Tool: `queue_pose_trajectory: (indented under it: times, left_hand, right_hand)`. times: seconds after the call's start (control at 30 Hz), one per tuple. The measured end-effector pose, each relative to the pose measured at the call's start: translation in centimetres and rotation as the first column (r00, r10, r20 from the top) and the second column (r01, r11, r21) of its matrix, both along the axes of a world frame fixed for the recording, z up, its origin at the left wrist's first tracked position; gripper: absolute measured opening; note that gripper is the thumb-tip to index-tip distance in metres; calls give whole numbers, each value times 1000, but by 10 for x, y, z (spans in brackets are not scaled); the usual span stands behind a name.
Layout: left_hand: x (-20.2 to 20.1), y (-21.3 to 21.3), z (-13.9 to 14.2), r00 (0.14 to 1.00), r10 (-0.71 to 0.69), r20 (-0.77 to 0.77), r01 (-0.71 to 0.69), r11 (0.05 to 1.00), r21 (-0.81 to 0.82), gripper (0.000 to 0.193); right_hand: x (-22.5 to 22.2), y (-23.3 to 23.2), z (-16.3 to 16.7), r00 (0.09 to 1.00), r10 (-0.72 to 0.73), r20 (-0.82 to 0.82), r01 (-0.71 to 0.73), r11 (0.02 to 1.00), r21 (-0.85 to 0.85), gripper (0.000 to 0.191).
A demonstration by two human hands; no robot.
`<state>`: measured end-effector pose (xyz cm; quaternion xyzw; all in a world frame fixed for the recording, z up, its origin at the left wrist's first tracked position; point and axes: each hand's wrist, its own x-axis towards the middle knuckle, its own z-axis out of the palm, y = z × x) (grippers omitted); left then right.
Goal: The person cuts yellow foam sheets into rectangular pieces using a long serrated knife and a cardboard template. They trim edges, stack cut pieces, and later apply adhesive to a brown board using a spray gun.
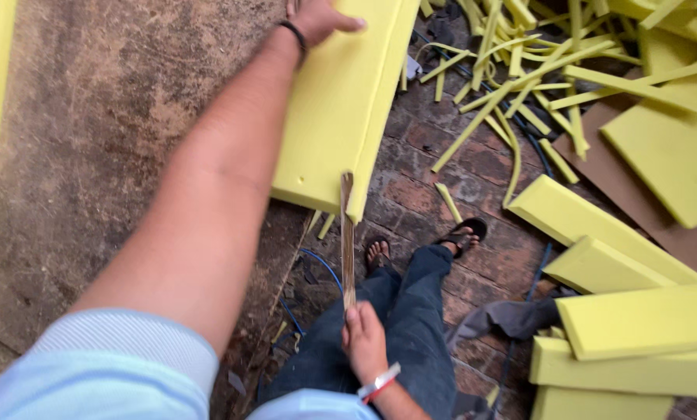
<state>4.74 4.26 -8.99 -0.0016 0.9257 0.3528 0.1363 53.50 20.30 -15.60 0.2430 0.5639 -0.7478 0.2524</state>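
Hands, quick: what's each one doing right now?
Left hand: closed on the yellow foam slab.
Right hand: closed on a long blade at the slab's edge.

Matt yellow foam slab [337,101], rough brick floor [450,163], worn wooden table [99,117]

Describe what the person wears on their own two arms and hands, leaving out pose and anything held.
Both hands are bare, without gloves. The left hand has a thin black band at the wrist, and its arm emerges from a short pale blue sleeve with a finely ribbed cuff. The right hand has a white and red band at the wrist.
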Motion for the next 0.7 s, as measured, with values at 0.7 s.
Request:
queue_pose_trajectory:
  times: [0.7]
  left_hand:
    - [218, -32, 15, 868, 458, 191, -486, 863, 137, 66]
  right_hand:
    - [-66, 207, 106, 940, -256, -225, 303, 929, 210, 22]
